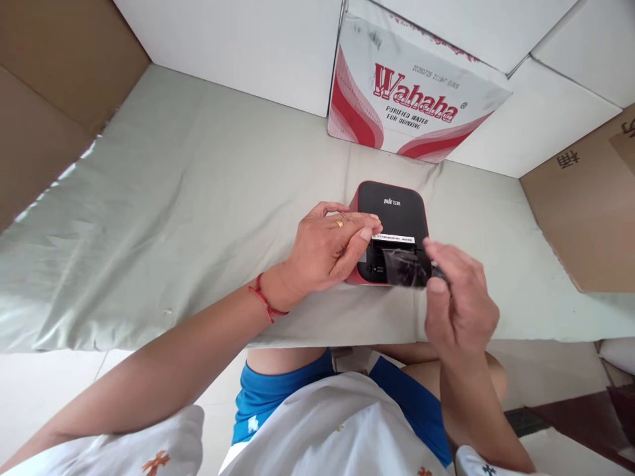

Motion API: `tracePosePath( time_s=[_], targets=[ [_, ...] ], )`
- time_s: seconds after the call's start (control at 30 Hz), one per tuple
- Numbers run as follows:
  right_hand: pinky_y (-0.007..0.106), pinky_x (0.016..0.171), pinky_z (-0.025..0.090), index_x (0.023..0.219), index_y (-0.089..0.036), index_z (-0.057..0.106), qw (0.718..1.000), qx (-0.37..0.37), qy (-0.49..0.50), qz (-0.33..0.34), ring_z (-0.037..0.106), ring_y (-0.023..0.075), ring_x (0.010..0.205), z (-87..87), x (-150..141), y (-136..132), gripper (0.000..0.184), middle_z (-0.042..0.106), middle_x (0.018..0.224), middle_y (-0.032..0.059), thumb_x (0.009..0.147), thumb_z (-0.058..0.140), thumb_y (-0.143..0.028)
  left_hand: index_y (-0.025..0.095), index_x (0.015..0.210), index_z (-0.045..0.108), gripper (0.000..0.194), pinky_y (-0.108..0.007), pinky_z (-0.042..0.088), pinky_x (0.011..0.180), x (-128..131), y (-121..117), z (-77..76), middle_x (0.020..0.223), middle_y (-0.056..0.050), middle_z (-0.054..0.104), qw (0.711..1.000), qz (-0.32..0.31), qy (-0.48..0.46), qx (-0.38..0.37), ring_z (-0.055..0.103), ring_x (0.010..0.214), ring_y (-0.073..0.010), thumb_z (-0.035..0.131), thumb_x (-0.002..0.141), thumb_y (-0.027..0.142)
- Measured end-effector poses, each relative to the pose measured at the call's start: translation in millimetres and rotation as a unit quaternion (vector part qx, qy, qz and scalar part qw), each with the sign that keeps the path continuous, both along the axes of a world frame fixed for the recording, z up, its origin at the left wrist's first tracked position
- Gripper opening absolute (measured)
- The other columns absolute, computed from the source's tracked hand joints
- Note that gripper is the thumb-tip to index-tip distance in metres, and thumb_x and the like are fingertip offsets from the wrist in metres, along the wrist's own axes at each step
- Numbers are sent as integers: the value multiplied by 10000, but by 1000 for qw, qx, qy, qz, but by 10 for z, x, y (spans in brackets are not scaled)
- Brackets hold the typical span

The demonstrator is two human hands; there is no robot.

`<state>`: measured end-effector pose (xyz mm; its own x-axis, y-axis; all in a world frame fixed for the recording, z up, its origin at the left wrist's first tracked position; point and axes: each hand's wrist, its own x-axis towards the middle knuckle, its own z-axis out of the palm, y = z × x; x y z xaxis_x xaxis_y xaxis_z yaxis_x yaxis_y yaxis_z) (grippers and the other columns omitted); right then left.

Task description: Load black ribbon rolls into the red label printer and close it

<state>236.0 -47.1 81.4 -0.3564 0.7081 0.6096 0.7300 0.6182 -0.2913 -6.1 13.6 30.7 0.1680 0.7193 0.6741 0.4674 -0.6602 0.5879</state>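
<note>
A small black-topped label printer with red sides sits near the front edge of the cloth-covered surface. Across its left edge lies my left hand, holding it, with thumb and index finger close together on the top. A white label strip runs beside these fingertips. Thin, shiny plastic film hangs over the printer's front part. At the front right corner my right hand has its thumb and curled fingers around the film's right end. Motion blurs these fingertips, and their exact grip is partly hidden.
Behind the printer stands a white and red Wahaha water carton, flanked by plain white boxes. Brown cardboard boxes stand at the far left and right. A wrinkled pale green cloth covers the surface.
</note>
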Motion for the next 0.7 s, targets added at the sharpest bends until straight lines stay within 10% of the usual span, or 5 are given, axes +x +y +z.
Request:
tracePosePath(
  time_s=[0.1,0.3,0.57,0.7],
  targets=[
    [472,1295,560,1746,-214,464,998,-44,-36,-34,692,214,1468,4,108,133,588,714,1537,115,1162,498,-266,236,1151,828,509,-458,586,1114,5,4,8,1178,-74,923,1000,-7,-8,-12,894,1099,-214,355,1214,414],
    [380,1352,511,1550,-172,651,990,-54,-123,-35,724,168,1407,106,127,184,440,743,1500,43,1186,442,-306,244,1136,828,516,-464,577,1135,19,-14,24,1177,-63,923,999,-12,-32,-30,894,1100,-220,348,1220,414],
    [332,937,598,1466,-126,679,965,4,-254,-70,788,225,1233,236,78,200,492,787,1402,54,1200,418,-447,241,1154,828,459,-480,559,1172,17,-51,69,1187,-65,922,998,-21,-36,-37,894,1114,-224,395,1212,382],
    [296,996,590,1464,-158,675,979,4,-194,-61,785,191,1248,143,103,199,470,798,1376,47,1196,439,-464,249,1157,833,432,-479,584,1171,7,-14,21,1173,-69,922,993,-47,-94,-54,885,1108,-228,429,1206,390]
  ],
)
